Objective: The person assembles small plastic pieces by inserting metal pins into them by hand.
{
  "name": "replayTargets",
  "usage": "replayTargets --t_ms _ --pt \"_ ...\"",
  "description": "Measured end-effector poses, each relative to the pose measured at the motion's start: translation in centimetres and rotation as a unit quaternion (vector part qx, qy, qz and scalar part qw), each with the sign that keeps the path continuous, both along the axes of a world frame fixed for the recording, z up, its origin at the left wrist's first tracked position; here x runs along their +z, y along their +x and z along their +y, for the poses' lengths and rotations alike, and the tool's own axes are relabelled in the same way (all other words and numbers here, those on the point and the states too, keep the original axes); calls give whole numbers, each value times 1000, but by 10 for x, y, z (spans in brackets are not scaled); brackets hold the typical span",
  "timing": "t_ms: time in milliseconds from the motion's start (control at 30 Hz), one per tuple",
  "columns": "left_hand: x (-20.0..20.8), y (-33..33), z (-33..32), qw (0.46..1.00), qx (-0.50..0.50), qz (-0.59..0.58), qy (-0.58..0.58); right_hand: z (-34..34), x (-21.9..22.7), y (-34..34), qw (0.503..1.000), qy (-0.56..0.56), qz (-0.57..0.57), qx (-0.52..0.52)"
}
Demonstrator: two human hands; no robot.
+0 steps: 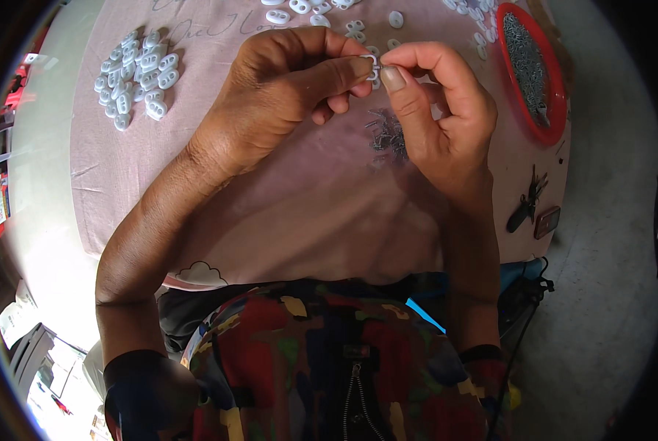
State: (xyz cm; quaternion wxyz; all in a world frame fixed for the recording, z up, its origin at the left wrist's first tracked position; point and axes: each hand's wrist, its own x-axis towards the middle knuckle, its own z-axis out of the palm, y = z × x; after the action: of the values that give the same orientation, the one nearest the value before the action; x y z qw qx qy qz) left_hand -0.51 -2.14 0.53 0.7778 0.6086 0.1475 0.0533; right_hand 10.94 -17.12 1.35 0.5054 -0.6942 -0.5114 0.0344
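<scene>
Above the cloth at the far middle, my left hand (274, 99) pinches a small white plastic piece with holes (374, 71) between thumb and forefinger. My right hand (450, 110) meets it from the right, thumb and forefinger closed at the piece's edge. Whatever sits between those right fingertips is too small to make out. Just below the hands lies a loose heap of small metal pins (388, 137), partly hidden by my right hand. Left of my left hand is a pile of white oval two-holed pieces (138, 73).
More white pieces (299, 7) are scattered along the far side of the pink cloth (322, 220). A red bowl (556, 134) full of small metal parts stands at the right. Nearer lie keys (536, 187) and a small rectangular device (547, 221). A black cable (524, 338) hangs lower right.
</scene>
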Motion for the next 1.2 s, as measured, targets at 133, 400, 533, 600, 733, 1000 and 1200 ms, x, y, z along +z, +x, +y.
replayTargets --t_ms 133,400,533,600,733,1000,1200 --pt "-2 0 1 1000 1 2 0 3 -2 -3 1000 -4 -14 -13" --pt "1 0 2 999 -10 6 -42 0 -7 -5 999 -6 31 -7" --pt "1 2 9 1000 -3 -1 -29 -2 -1 6 993 -20 113 -4" --pt "-2 4 17 1000 8 -9 -23 -9 -1 19 993 -52 100 -29" --pt "-8 5 25 998 24 -28 -41 -7 -8 22 978 -171 -117 -16" --pt "-5 2 19 1000 14 3 -8 -7 -13 21 988 -130 80 -7" --pt "1 -1 11 1000 26 -1 12 -5 13 8 944 -93 312 -53"
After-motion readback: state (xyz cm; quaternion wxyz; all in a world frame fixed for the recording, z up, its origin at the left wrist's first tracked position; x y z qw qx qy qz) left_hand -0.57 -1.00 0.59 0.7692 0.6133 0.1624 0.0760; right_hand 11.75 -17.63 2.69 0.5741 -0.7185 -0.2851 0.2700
